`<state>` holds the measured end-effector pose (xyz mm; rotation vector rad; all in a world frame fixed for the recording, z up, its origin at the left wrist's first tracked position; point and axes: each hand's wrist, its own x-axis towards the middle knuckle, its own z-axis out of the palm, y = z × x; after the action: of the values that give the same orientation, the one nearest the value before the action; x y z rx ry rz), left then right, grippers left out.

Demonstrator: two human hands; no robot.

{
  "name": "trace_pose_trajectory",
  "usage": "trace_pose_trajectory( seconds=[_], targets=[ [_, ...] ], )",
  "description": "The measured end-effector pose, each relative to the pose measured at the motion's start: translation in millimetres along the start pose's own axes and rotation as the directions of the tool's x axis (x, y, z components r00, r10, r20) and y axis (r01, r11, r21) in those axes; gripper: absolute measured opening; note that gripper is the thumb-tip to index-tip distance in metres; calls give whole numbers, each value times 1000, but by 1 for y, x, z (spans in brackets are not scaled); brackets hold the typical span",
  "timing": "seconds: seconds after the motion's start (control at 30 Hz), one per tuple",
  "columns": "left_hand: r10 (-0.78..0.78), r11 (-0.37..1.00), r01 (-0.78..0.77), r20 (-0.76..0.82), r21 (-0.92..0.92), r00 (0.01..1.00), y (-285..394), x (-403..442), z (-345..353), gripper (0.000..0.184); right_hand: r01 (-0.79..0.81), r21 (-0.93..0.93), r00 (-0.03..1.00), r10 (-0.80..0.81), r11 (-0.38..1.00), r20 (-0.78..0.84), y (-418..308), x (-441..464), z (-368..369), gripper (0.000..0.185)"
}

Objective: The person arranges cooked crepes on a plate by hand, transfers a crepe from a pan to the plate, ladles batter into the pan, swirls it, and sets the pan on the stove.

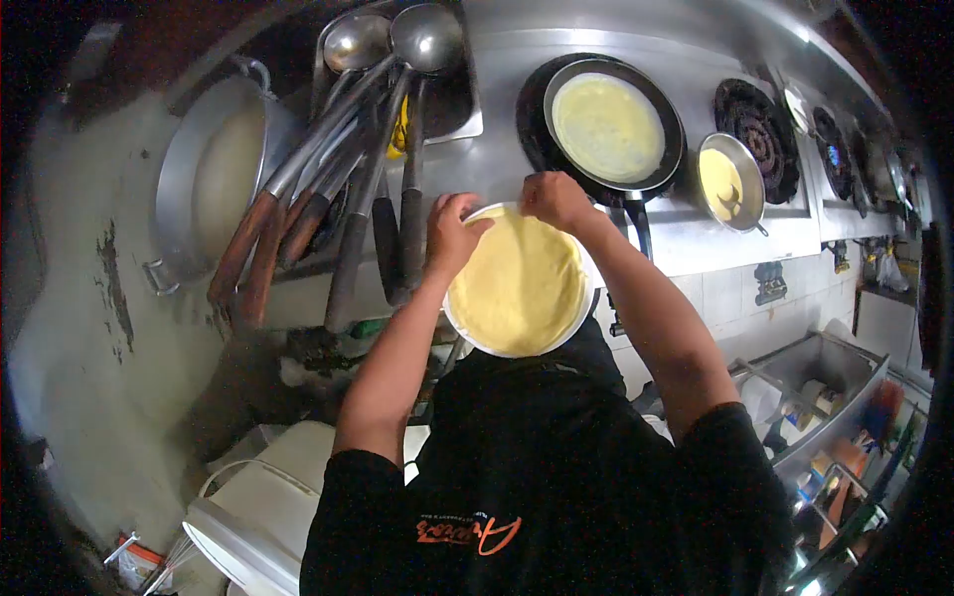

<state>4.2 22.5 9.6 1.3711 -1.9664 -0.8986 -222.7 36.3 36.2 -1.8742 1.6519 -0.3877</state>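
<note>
In front of my body, a round white plate (460, 326) bears a thin yellow crepe (517, 283) that covers nearly all of it. My left hand (454, 236) is closed at the plate's upper left rim, its thumb reaching over the crepe's edge. At the upper right rim my right hand (559, 202) is curled in a pinch at the crepe's far edge; its fingertips are partly hidden. Beyond it, a black frying pan (676, 149) on the burner contains another pale yellow round crepe (608, 129). Right of that sits a metal bowl (752, 179) of yellow batter with a utensil in it.
Long-handled ladles (427, 40) lie across a metal tray (467, 124) at the upper left, handles pointing towards me. A large metal pot (174, 189) stands further left. More burners (760, 144) line the right. A white lidded bin (268, 497) is lower left; a cluttered metal shelf (825, 437) is lower right.
</note>
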Motion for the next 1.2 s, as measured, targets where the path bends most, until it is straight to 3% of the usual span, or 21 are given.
trace_pose_trajectory(
  seconds=[0.07, 0.2, 0.3, 0.33, 0.4, 0.5, 0.63, 0.73, 0.9, 1.0, 1.2],
  targets=[
    [-217, 963, 234, 125, -138, 968, -20, 2, 3, 47, 17, 73, 1000, -16, 997, -17, 1, -4, -8, 18],
    [-241, 952, 270, 191, -145, 951, -28, 7, 1, 50, -69, 192, 977, 105, 979, -187, 12, -25, -17, 23],
    [-231, 950, 267, 209, -162, 950, -29, 10, 2, 45, -247, 57, 959, 252, 967, -127, 11, -57, -22, 22],
    [-173, 975, 192, 157, -114, 972, -26, 11, 3, 42, -298, -10, 949, 295, 955, -109, 9, -69, -21, 25],
    [-48, 999, 48, 58, -4, 997, -15, 13, 4, 36, -325, 46, 937, 328, 945, -123, 9, -85, -15, 23],
    [380, 915, -389, 99, 111, 920, 18, 15, 9, 27, -334, 109, 928, 347, 936, -133, 9, -95, -5, 20],
    [361, 903, -409, 285, 133, 888, 53, 10, 24, 19, -254, 99, 943, 269, 962, -195, 11, -99, 5, 19],
    [379, 875, -450, 326, 179, 866, 53, 12, 30, 17, -253, 122, 943, 272, 960, -189, -1, -100, -2, 17],
    [348, 923, -379, 285, 63, 893, 45, 13, 30, 13, -260, 207, 946, 292, 943, -143, -17, -106, -14, 14],
    [323, 943, -334, 263, -6, 909, 34, 17, 28, 13, -167, 343, 943, 251, 924, -217, -21, -111, -20, 13],
    [323, 937, -343, 205, 70, 924, 34, 25, 36, 17, -223, 181, 938, 261, 958, -227, 4, -103, -3, 13]
  ],
)
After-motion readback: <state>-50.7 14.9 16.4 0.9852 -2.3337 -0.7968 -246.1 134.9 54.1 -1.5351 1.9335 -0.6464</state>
